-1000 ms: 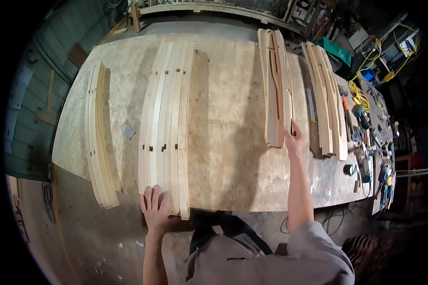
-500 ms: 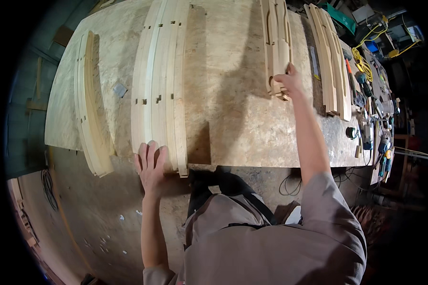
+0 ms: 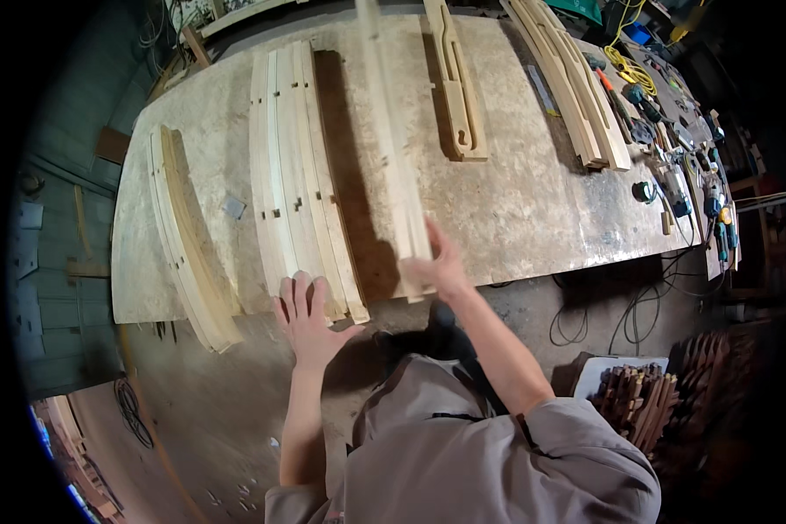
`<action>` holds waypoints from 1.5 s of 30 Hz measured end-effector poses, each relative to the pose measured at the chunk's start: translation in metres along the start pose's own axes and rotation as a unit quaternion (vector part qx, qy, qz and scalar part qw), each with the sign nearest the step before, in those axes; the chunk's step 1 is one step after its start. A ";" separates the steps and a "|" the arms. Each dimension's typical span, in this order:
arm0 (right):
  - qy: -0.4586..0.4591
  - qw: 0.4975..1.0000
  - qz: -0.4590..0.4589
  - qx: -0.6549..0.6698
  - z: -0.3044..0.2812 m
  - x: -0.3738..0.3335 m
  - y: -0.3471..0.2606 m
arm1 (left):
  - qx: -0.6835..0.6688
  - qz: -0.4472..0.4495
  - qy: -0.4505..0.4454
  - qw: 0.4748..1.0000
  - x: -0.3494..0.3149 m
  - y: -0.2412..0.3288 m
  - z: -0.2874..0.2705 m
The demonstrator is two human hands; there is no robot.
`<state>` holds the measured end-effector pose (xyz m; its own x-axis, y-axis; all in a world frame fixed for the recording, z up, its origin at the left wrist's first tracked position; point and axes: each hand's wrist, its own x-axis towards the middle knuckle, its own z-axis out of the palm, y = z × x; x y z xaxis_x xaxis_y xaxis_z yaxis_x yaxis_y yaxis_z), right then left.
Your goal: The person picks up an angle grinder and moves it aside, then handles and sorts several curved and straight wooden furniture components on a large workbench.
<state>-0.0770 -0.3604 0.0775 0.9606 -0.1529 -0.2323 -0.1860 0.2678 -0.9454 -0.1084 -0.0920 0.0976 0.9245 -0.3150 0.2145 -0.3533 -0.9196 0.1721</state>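
The strip (image 3: pixel 402 196) moved left over bare tabletop (image 3: pixel 515 227), ending near its edge.

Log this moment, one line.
left hand: on wooden strip row | right hand: holding blurred wooden strip | slotted piece: on table

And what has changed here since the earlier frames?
The right hand has moved left, away from the slotted pale wooden piece, now holding a long pale wooden strip, blurred. The left hand stays at the near end of the row of pale notched wooden strips.
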 end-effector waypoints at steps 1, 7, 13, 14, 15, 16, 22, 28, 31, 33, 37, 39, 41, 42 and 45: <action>-0.005 1.000 0.002 -0.015 0.014 -0.004 0.005 | -0.001 -0.003 -0.001 1.000 0.001 0.002 -0.001; -0.093 0.991 -0.039 -0.084 0.049 -0.008 0.036 | -0.001 -0.022 -0.004 1.000 -0.001 0.003 0.000; -0.149 0.832 -0.087 -0.528 0.034 0.023 0.021 | -0.008 -0.004 0.023 1.000 0.002 0.004 0.002; -0.138 0.842 -0.061 -0.519 0.029 0.033 0.013 | -0.007 -0.002 0.026 1.000 0.002 0.004 0.004; -0.131 0.851 -0.036 -0.508 0.028 0.043 -0.005 | -0.004 -0.003 0.030 1.000 0.000 0.002 0.004; -0.124 0.860 -0.008 -0.495 0.025 0.054 -0.022 | 0.004 -0.007 0.026 1.000 -0.002 -0.001 0.005; 0.259 0.737 -0.120 -0.613 -0.053 0.173 -0.061 | -0.148 -0.074 0.037 0.986 -0.003 0.006 -0.014; 0.188 0.781 0.001 -0.596 -0.086 0.238 -0.078 | -0.229 -0.203 0.175 0.936 -0.035 0.026 -0.027; 0.118 0.928 0.050 -0.350 -0.108 0.244 -0.086 | -0.278 -0.207 0.210 0.914 -0.032 0.036 -0.032; 0.000 0.978 0.124 0.166 -0.125 0.229 -0.085 | -0.363 -0.225 0.208 0.880 -0.023 0.047 -0.038; -0.045 0.951 0.111 0.283 -0.087 0.187 -0.100 | -0.378 -0.172 0.163 0.895 0.034 0.058 -0.052; -0.047 0.988 0.050 0.136 -0.053 0.162 -0.113 | -0.387 -0.138 0.145 0.900 0.054 0.049 -0.050; -0.054 0.996 -0.016 0.075 -0.039 0.144 -0.079 | -0.494 -0.139 0.114 0.851 0.087 0.059 -0.055; -0.066 0.997 0.015 0.045 -0.019 0.122 -0.080 | -0.512 -0.150 0.108 0.839 0.093 0.056 -0.049; -0.088 0.985 0.109 -0.102 0.022 0.042 -0.109 | -0.536 -0.238 -0.053 0.808 0.141 0.075 -0.066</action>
<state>-0.0114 -0.3747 0.1758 0.9109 0.0597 -0.4083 -0.4120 0.0771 -0.9079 -0.0142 -0.1896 0.2045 0.9792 -0.0553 -0.1952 0.1781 -0.2272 0.9574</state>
